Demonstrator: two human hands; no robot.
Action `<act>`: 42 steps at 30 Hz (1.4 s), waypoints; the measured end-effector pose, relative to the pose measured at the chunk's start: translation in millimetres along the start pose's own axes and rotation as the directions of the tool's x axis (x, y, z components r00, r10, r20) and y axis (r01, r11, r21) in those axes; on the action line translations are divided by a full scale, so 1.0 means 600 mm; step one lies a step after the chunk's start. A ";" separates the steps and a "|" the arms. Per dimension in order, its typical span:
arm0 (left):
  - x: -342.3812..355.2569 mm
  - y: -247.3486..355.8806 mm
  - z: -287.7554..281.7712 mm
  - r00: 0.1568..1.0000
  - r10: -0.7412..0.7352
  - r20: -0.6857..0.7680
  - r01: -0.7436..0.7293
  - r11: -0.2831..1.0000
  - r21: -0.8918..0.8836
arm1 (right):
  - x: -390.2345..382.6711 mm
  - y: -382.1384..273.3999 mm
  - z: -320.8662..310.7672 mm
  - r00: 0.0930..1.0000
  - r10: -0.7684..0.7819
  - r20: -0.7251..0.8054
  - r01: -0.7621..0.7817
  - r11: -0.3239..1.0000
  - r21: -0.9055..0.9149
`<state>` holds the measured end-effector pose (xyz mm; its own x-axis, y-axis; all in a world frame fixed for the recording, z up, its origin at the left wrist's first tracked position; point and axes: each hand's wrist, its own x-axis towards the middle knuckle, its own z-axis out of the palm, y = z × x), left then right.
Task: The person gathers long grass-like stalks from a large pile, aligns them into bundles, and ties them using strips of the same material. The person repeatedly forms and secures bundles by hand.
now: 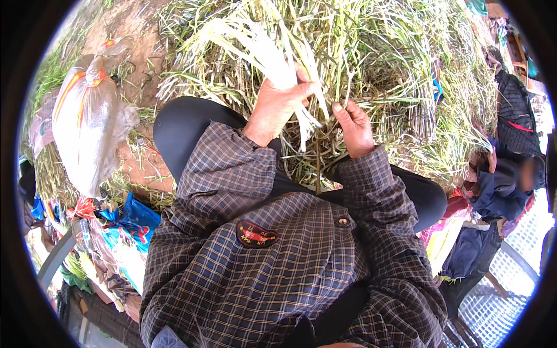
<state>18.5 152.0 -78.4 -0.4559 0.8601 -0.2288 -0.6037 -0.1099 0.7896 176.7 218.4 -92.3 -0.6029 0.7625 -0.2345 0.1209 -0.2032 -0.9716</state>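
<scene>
My left hand (pixel 274 109) is closed round a bunch of long, pale green-white leafy stalks (pixel 264 53). The leaves fan up and away from the fist, and the cut-looking pale ends poke out below the fingers. Just to the right, my right hand (pixel 355 126) is closed in a pinch, thumb against forefinger, on a thin stalk (pixel 347 87). Its fingertips are close to the lower ends of the bunch. Beyond both hands spreads a large heap of green and yellowish stalks (pixel 394 55), some of it lying between my crossed legs.
A full whitish sack (pixel 87 127) tied with red-yellow ribbon stands at left on brown ground (pixel 129 69). Blue bags (pixel 136 214) lie at lower left. At right, another person in dark clothes (pixel 503 188) sits beside the heap.
</scene>
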 end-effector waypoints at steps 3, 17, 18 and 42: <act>0.006 0.016 -0.009 0.986 0.151 -0.074 -0.161 0.974 -0.156 | 0.014 0.044 -0.047 0.966 0.107 -0.235 -0.208 0.861 -0.464; 0.005 0.037 -0.020 0.949 0.255 -0.185 -0.286 0.944 -0.167 | 0.017 -0.046 -0.022 0.920 -0.389 -0.048 0.211 0.595 -0.776; 0.002 0.030 -0.016 0.953 0.271 -0.134 -0.290 0.945 -0.151 | 0.020 -0.058 0.005 0.884 -0.466 0.035 0.291 0.490 -0.822; 0.016 0.074 -0.052 0.912 0.361 -0.196 -0.396 0.899 -0.187 | -0.047 0.067 -0.051 0.471 0.879 0.081 0.237 -0.038 -0.971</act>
<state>-33.0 139.5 -63.5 -0.7618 0.6469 -0.0349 -0.4843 -0.5328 0.6939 222.6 207.2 -125.5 -0.2413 0.1306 -0.9616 0.6181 0.7846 -0.0485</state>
